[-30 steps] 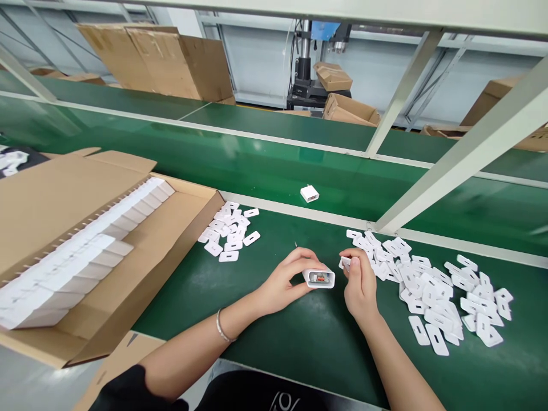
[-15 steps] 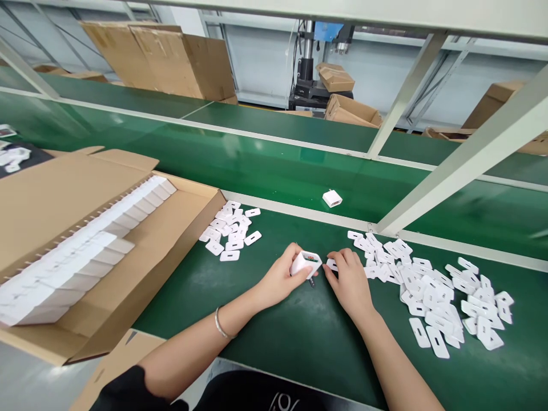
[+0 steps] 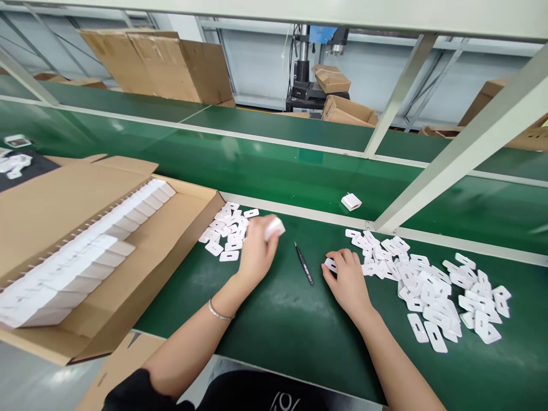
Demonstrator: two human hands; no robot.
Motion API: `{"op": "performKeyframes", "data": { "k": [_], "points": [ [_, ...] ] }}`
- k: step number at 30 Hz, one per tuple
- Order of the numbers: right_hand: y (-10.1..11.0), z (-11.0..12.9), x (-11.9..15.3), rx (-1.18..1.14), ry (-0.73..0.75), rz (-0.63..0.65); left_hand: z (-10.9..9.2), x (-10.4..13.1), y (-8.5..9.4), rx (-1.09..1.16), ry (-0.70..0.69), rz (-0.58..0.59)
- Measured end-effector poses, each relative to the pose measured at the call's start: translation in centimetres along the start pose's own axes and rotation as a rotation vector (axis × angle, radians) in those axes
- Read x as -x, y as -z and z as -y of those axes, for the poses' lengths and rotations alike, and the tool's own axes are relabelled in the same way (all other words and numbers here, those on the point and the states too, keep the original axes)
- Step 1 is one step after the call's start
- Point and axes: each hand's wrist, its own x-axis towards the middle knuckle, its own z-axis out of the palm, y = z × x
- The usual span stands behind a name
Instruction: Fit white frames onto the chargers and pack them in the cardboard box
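A white charger-like housing (image 3: 274, 228) is in my left hand (image 3: 257, 248), raised beside the left pile of small white plates (image 3: 229, 256). My right hand (image 3: 347, 279) rests on the green table with its fingers on one white plate (image 3: 330, 264) that has a slot in it. Between the hands lie black tweezers (image 3: 304, 265), pointing away from me. Right of my right hand spreads a larger heap of the same plates (image 3: 434, 285).
An open cardboard box (image 3: 184, 228) with rows of white housings (image 3: 72, 268) stands on the left. Another white housing (image 3: 351, 201) sits on the green belt (image 3: 265, 165) behind the table edge. A slanted metal post (image 3: 462, 137) rises at the right.
My left hand has moved left and away from me with the housing, uncovering the tweezers. The housing on the belt has shifted right. My right hand has stayed nearly in place.
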Motion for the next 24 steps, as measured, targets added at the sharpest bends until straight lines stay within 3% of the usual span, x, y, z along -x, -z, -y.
{"op": "performKeyframes", "data": {
  "k": [2,3,5,10,15,17,19,21,23,24],
  "points": [
    [0.0,0.1,0.0,-0.014,0.003,0.007,-0.4,0.0,-0.4,-0.124,0.045,0.286],
    [0.0,0.1,0.0,-0.019,0.005,0.008,-0.6,-0.1,-0.4,-0.162,0.071,0.364],
    [0.1,0.1,0.0,-0.024,0.007,0.007,-0.9,-0.3,-0.2,-0.181,0.114,0.394],
    [0.2,-0.1,-0.1,-0.034,0.010,0.002,-1.0,-1.0,0.9,-0.122,0.189,0.298],
    [0.2,-0.1,-0.1,-0.055,-0.001,0.003,-1.1,-2.1,2.6,-0.093,0.292,0.015],
    [0.2,-0.1,-0.1,-0.063,-0.008,0.011,-1.1,-2.5,3.2,0.016,0.262,-0.020],
    [0.2,-0.1,-0.1,-0.063,-0.015,0.018,-1.0,-2.6,3.7,0.172,0.202,0.126],
    [0.2,-0.1,-0.1,-0.059,-0.018,0.016,-1.1,-2.6,3.8,0.262,0.105,0.387],
    [0.2,-0.2,-0.1,-0.059,-0.013,0.004,-1.0,-2.4,3.5,0.228,-0.006,0.599],
    [0.1,-0.2,-0.1,-0.061,-0.008,-0.001,-1.0,-2.2,3.3,0.175,-0.050,0.651]
  ]
}}
